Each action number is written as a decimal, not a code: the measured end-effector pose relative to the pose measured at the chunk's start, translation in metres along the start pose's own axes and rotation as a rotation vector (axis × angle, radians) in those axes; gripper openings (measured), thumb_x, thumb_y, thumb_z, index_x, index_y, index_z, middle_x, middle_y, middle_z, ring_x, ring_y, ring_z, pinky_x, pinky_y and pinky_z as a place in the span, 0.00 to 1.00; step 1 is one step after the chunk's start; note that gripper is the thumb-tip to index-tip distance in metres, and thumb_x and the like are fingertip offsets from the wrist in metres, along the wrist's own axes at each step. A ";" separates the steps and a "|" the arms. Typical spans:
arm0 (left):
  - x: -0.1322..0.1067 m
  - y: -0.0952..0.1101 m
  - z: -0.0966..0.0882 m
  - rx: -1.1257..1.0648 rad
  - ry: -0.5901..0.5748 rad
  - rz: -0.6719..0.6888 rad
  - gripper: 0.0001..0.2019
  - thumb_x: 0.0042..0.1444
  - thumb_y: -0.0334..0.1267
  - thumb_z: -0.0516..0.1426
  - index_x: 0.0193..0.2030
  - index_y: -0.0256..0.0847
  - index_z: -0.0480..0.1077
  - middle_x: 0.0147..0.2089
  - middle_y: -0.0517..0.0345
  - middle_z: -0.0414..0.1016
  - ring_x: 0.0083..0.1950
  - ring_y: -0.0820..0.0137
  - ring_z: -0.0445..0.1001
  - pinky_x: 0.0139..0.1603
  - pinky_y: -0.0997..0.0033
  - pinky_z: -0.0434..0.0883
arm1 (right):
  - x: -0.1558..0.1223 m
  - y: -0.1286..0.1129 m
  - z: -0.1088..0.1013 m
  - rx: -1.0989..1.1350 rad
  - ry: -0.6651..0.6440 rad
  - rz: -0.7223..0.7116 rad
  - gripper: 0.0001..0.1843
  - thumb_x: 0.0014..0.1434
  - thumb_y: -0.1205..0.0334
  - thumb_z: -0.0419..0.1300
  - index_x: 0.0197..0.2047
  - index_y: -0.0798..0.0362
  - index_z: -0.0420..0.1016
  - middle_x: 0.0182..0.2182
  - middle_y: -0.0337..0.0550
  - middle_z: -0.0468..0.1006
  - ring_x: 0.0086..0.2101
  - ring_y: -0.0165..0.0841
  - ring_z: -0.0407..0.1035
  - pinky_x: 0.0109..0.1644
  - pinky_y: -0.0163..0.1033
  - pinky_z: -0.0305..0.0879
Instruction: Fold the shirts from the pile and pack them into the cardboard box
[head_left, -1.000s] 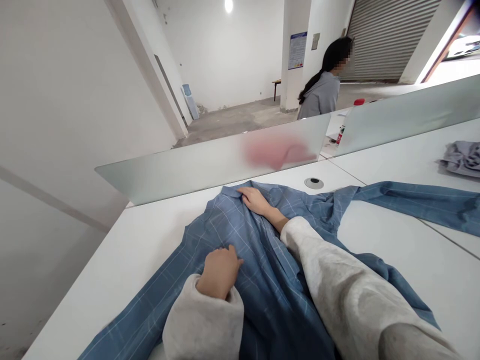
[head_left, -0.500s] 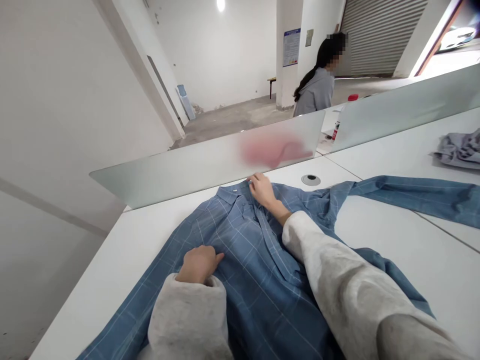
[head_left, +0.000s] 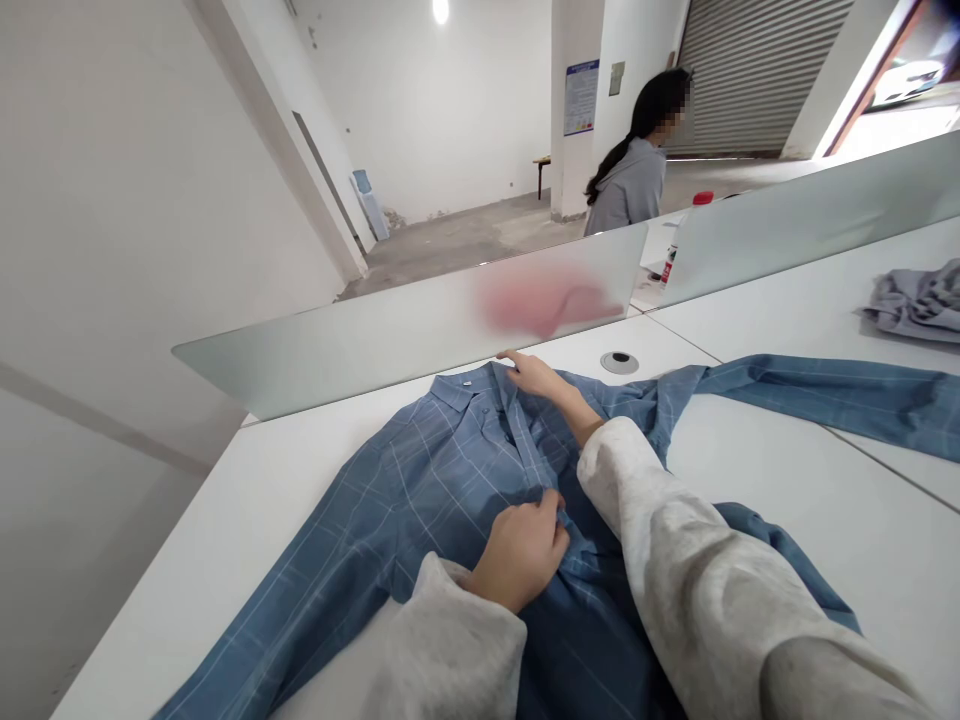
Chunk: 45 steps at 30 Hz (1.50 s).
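1. Because a blue checked shirt [head_left: 457, 470] is laid open on a white bench [head_left: 225, 540], with its collar set toward a frosted glass divider [head_left: 375, 345], its front is left within reach of both hands

2. Left hand [head_left: 521, 552]: fingers are drawn together and a fold of the shirt's front placket is pinched near mid-chest, the cloth bunched at that point; the fingertips are partly hidden by the fold

3. Right hand [head_left: 541, 378]: held open with fingers extended and laid on the cloth just beside the collar; no pinch is seen. It appears to be placed there so that the collar end is kept from being dragged by the pinch below

4. One shirt sleeve [head_left: 825, 395] is stretched out to the right across the bench, apparently to keep it off the shirt front; its cuff runs out of frame

5. A crumpled grey cloth bundle [head_left: 919, 305] is left on the bench well apart from the shirt

6. A round cable port [head_left: 620, 362] is set in the bench near the right hand; its inside is dark, contents not to be told

7. Beyond the divider, a red-capped bottle [head_left: 679, 240] is stood, its contents hidden, and a co-worker in a grey top [head_left: 628, 185] is seen farther off, hands out of view
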<state>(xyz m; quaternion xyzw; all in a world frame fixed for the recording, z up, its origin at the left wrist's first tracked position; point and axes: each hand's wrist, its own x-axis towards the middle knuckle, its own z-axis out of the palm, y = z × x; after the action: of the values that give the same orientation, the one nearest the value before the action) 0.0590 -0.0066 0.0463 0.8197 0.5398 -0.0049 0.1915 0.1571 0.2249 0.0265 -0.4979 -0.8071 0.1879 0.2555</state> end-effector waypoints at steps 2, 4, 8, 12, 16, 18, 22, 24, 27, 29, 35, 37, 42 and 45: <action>0.002 -0.004 0.002 -0.066 -0.016 -0.001 0.13 0.58 0.33 0.46 0.48 0.42 0.65 0.39 0.56 0.78 0.40 0.64 0.76 0.43 0.67 0.68 | 0.003 -0.007 0.001 0.233 0.056 0.022 0.17 0.61 0.65 0.50 0.51 0.53 0.70 0.32 0.41 0.79 0.26 0.30 0.72 0.36 0.34 0.65; 0.002 -0.007 0.001 -0.147 -0.033 0.009 0.11 0.57 0.34 0.48 0.45 0.44 0.66 0.37 0.59 0.77 0.38 0.66 0.76 0.41 0.70 0.68 | 0.007 -0.012 0.005 0.439 0.033 0.028 0.16 0.63 0.59 0.49 0.46 0.55 0.73 0.31 0.41 0.78 0.23 0.28 0.71 0.32 0.33 0.66; 0.002 -0.011 -0.001 -0.257 -0.062 0.065 0.10 0.59 0.39 0.49 0.45 0.45 0.66 0.35 0.62 0.76 0.37 0.69 0.74 0.40 0.72 0.67 | 0.009 -0.019 0.020 0.432 -0.117 -0.152 0.15 0.62 0.58 0.51 0.42 0.55 0.77 0.36 0.43 0.80 0.35 0.32 0.74 0.41 0.35 0.67; 0.002 -0.009 -0.001 -0.262 -0.037 0.023 0.12 0.59 0.44 0.51 0.46 0.45 0.67 0.34 0.62 0.76 0.39 0.67 0.74 0.41 0.70 0.67 | 0.003 -0.020 0.036 0.234 -0.172 -0.378 0.19 0.57 0.71 0.54 0.48 0.49 0.76 0.48 0.42 0.77 0.49 0.36 0.69 0.55 0.42 0.60; 0.009 -0.015 0.002 -0.441 0.226 -0.084 0.16 0.64 0.43 0.43 0.55 0.42 0.60 0.34 0.60 0.75 0.37 0.69 0.74 0.40 0.70 0.69 | 0.000 -0.016 0.046 -0.001 -0.110 -0.405 0.18 0.57 0.72 0.54 0.47 0.49 0.76 0.50 0.48 0.74 0.52 0.39 0.64 0.59 0.50 0.53; 0.013 -0.023 0.007 -0.460 0.400 -0.145 0.16 0.64 0.35 0.39 0.55 0.39 0.59 0.43 0.54 0.75 0.45 0.70 0.74 0.48 0.69 0.69 | 0.001 -0.011 0.045 -0.027 -0.092 -0.377 0.14 0.57 0.71 0.55 0.44 0.52 0.76 0.46 0.50 0.74 0.49 0.39 0.65 0.57 0.49 0.55; 0.018 -0.038 0.017 -0.181 0.441 -0.121 0.15 0.62 0.31 0.44 0.54 0.36 0.62 0.57 0.45 0.68 0.60 0.64 0.65 0.61 0.61 0.62 | 0.006 0.001 0.034 0.149 -0.074 -0.337 0.12 0.59 0.72 0.51 0.42 0.56 0.73 0.41 0.48 0.74 0.42 0.33 0.66 0.51 0.40 0.61; 0.019 -0.041 0.019 -0.087 0.394 -0.098 0.15 0.62 0.33 0.45 0.54 0.36 0.62 0.55 0.46 0.69 0.58 0.62 0.66 0.60 0.58 0.63 | 0.009 0.007 0.029 0.267 -0.050 -0.305 0.13 0.60 0.72 0.47 0.43 0.55 0.70 0.40 0.45 0.74 0.41 0.31 0.66 0.50 0.37 0.61; 0.019 -0.040 0.019 -0.087 0.409 -0.149 0.13 0.63 0.33 0.44 0.50 0.38 0.64 0.48 0.50 0.72 0.52 0.64 0.70 0.55 0.61 0.67 | 0.013 0.013 0.026 0.473 0.012 -0.219 0.13 0.61 0.70 0.45 0.42 0.54 0.69 0.40 0.42 0.74 0.41 0.29 0.66 0.51 0.37 0.60; 0.019 -0.040 0.019 -0.088 0.415 -0.162 0.11 0.63 0.31 0.44 0.45 0.38 0.65 0.45 0.51 0.73 0.50 0.65 0.70 0.53 0.62 0.68 | 0.014 0.015 0.025 0.561 0.048 -0.187 0.13 0.61 0.68 0.45 0.42 0.53 0.69 0.41 0.41 0.74 0.42 0.29 0.66 0.52 0.38 0.60; 0.021 -0.047 0.032 -0.008 0.383 0.066 0.15 0.60 0.32 0.49 0.53 0.36 0.64 0.59 0.46 0.66 0.65 0.61 0.58 0.66 0.53 0.56 | 0.008 0.006 0.030 0.414 -0.065 -0.255 0.18 0.61 0.65 0.48 0.53 0.55 0.68 0.48 0.48 0.73 0.48 0.33 0.67 0.56 0.42 0.59; 0.022 -0.050 0.038 0.039 0.371 0.097 0.18 0.61 0.35 0.48 0.58 0.35 0.61 0.64 0.43 0.61 0.68 0.59 0.53 0.67 0.50 0.54 | 0.002 0.000 0.039 0.215 -0.162 -0.293 0.24 0.60 0.62 0.52 0.59 0.55 0.63 0.58 0.52 0.66 0.57 0.39 0.60 0.61 0.46 0.53; 0.025 -0.055 0.048 0.184 0.345 0.123 0.21 0.63 0.38 0.45 0.61 0.33 0.60 0.65 0.44 0.61 0.69 0.56 0.50 0.68 0.46 0.50 | -0.009 -0.009 0.061 -0.124 -0.235 -0.234 0.36 0.63 0.54 0.50 0.69 0.56 0.43 0.68 0.57 0.41 0.66 0.48 0.36 0.65 0.57 0.38; 0.028 -0.057 0.049 0.208 0.331 0.110 0.23 0.63 0.39 0.44 0.62 0.30 0.58 0.66 0.44 0.60 0.69 0.57 0.49 0.69 0.49 0.48 | -0.010 -0.006 0.061 -0.023 -0.163 -0.220 0.40 0.62 0.52 0.51 0.70 0.60 0.40 0.68 0.56 0.42 0.66 0.43 0.36 0.67 0.51 0.39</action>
<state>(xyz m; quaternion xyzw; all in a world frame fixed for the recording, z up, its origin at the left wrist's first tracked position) 0.0297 0.0223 -0.0225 0.8530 0.5147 0.0846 0.0145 0.1202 0.2103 -0.0211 -0.3924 -0.8770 0.1893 0.2025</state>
